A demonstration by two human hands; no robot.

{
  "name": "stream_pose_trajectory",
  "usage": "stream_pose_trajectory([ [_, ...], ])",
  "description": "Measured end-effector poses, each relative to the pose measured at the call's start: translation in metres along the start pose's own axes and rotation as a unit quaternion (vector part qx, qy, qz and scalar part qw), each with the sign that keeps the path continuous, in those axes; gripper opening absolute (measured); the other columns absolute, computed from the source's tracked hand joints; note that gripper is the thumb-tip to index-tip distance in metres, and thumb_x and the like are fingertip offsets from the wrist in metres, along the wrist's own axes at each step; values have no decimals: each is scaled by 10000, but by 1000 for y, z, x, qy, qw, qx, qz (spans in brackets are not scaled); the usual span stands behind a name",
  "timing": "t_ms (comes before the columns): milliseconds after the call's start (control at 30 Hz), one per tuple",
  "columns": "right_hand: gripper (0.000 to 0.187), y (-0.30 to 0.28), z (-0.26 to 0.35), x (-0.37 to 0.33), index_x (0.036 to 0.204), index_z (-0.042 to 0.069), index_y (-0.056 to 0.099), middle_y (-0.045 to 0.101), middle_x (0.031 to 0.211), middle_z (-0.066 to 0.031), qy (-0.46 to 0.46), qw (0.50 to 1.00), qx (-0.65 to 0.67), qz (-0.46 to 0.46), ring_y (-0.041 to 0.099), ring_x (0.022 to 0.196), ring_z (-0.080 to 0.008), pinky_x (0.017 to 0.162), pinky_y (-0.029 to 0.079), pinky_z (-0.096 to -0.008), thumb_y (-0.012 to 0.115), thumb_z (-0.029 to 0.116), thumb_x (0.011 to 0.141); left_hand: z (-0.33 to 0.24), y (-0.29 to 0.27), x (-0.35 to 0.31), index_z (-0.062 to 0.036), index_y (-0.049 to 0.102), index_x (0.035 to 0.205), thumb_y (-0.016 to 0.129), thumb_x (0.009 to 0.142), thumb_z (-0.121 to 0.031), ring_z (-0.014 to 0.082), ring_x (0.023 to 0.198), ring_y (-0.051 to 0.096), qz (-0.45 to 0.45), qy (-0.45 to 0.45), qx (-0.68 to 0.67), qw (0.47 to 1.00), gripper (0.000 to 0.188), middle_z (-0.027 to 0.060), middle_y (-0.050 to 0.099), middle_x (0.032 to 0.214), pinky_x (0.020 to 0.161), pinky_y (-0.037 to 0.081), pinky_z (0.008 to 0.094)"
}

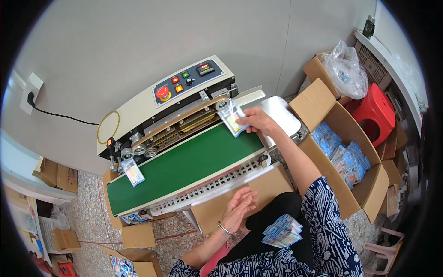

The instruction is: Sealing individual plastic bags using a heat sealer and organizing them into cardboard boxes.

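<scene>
My right hand [259, 121] pinches a small clear plastic pouch [232, 117] with a flat yellowish and white item inside. It holds the pouch over the right end of the green conveyor belt [194, 159], its top edge up against the band sealer [180, 122]. Another pouch [133, 172] lies at the belt's left end, its upper edge by the rollers. Below the belt's front side, my left hand [240, 207] hovers with its fingers loosely apart and nothing in them. Several blue-and-clear pouches [282, 231] rest in a pile on my lap.
To the right, an open cardboard box [327, 180] holds many similar pouches. Behind it are a red stool [376, 113] and a clear plastic bag [346, 74]. Another box [143, 261] with pouches stands on the floor at lower left. A black power cord [64, 119] runs from the wall.
</scene>
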State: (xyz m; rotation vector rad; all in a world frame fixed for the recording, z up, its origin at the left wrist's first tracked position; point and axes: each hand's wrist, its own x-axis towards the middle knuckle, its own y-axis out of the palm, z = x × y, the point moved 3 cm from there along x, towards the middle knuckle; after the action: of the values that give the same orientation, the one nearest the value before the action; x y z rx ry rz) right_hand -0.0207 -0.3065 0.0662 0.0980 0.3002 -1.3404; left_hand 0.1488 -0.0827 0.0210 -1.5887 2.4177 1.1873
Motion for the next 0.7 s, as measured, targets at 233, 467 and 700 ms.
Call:
stream_pose_trajectory([
  [233,288,42,-2,4,786,0,592,587,596,-158,-382,824,-363,-209,586,531,-323,493,467,-420,645,282,756,28,14,8,-63,427,1239,555,891,-151,159,1021,540,11,-28,78,997,381,79,548,1170,841,447,289],
  [467,332,-20,6,-146,922,-1,569,606,694,-151,-197,901,-360,-139,621,659,-273,564,468,-364,606,316,829,33,20,-12,-24,531,1172,579,891,-205,56,884,515,21,-41,183,982,337,6,571,1050,782,421,210],
  [700,273,-48,-59,-315,873,-15,578,532,619,-89,-26,962,-193,-194,514,544,-172,521,413,-311,602,255,839,56,33,-39,9,445,1261,574,885,-127,83,895,543,77,36,271,959,419,66,548,1128,781,440,223],
])
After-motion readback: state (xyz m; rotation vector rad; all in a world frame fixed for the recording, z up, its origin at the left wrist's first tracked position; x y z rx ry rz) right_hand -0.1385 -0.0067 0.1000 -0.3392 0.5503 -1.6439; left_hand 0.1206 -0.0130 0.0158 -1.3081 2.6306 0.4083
